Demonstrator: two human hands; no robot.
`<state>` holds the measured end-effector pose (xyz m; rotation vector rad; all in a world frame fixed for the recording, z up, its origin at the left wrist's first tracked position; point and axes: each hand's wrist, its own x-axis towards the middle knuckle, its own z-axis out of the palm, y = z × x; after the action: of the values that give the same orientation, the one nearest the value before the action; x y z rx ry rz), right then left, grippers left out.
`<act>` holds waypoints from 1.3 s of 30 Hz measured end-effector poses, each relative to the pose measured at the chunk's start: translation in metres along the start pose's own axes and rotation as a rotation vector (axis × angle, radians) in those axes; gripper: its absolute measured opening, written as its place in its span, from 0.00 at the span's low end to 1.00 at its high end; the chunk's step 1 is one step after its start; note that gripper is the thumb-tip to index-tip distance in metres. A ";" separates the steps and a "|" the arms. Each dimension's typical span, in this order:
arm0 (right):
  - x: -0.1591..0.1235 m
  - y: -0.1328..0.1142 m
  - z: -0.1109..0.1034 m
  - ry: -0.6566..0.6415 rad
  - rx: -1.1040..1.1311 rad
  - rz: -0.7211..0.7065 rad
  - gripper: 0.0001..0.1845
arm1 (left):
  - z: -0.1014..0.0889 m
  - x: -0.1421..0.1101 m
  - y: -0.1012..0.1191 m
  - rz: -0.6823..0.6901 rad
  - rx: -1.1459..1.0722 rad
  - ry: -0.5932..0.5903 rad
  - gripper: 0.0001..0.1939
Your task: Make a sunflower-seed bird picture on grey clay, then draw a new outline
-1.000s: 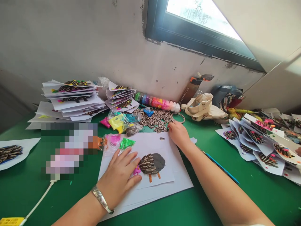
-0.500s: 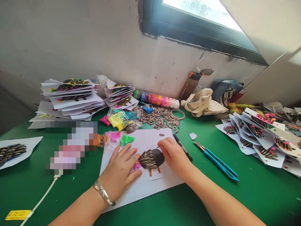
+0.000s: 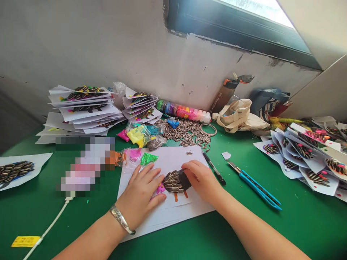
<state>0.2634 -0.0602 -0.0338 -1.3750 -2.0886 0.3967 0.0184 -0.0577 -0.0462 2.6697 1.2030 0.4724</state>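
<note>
White paper (image 3: 151, 220) lies before me, bearing a hedgehog-like picture: a dark oval body (image 3: 184, 178) covered on its left with overlapping striped sunflower seeds (image 3: 172, 182), a pink face (image 3: 161, 188) and two orange legs (image 3: 176, 197). My left hand (image 3: 143, 187) rests flat with fingers spread on the sheet, its fingertips close to the pink face. At the body's bare right side, my right hand (image 3: 200, 180) has thumb and fingers pinched together; whatever sits between them is hidden. One loose seed (image 3: 189, 153) lies on the paper above that hand.
A black pen (image 3: 214, 168) and a blue utility knife (image 3: 255, 186) lie to the right. Behind are a seed pile (image 3: 187, 131), bags of coloured clay (image 3: 138, 135) and a bottle (image 3: 223, 94). Stacked seed pictures stand left (image 3: 86, 112) and right (image 3: 300, 155).
The whole view has shifted slightly. My right hand has settled closer over the dark body, its fingertips at the upper edge. My left hand stays flat in place.
</note>
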 end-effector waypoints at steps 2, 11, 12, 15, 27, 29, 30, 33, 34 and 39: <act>0.000 0.002 0.001 0.005 0.006 0.010 0.12 | 0.000 0.000 0.000 -0.003 -0.001 -0.001 0.21; 0.000 0.005 0.003 -0.026 -0.004 0.043 0.12 | 0.000 -0.001 0.000 -0.001 -0.012 0.009 0.21; 0.001 0.005 0.004 -0.027 -0.007 0.044 0.12 | 0.000 -0.001 0.000 -0.002 -0.007 0.003 0.21; 0.002 0.005 0.005 -0.035 -0.020 0.042 0.11 | -0.002 0.000 0.000 -0.003 0.004 -0.014 0.21; 0.005 0.003 0.012 -0.053 -0.022 0.037 0.11 | -0.002 0.003 -0.001 0.005 0.002 -0.018 0.22; 0.005 0.003 0.013 -0.052 -0.018 0.030 0.12 | -0.001 0.002 -0.001 0.007 0.002 -0.006 0.22; 0.005 0.002 0.013 -0.052 -0.014 0.027 0.12 | -0.001 0.002 -0.002 0.010 0.003 0.000 0.22; 0.005 0.003 0.011 -0.047 -0.010 0.024 0.12 | 0.000 0.002 -0.003 0.017 0.013 0.008 0.21; 0.004 0.003 0.010 -0.040 -0.007 0.030 0.13 | 0.000 0.002 -0.003 0.019 0.017 0.007 0.21; 0.000 0.006 0.002 -0.009 -0.026 0.069 0.11 | 0.000 0.002 -0.005 0.020 0.019 -0.002 0.22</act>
<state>0.2665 -0.0570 -0.0390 -1.4660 -2.0642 0.4064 0.0165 -0.0532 -0.0470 2.6993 1.1875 0.4633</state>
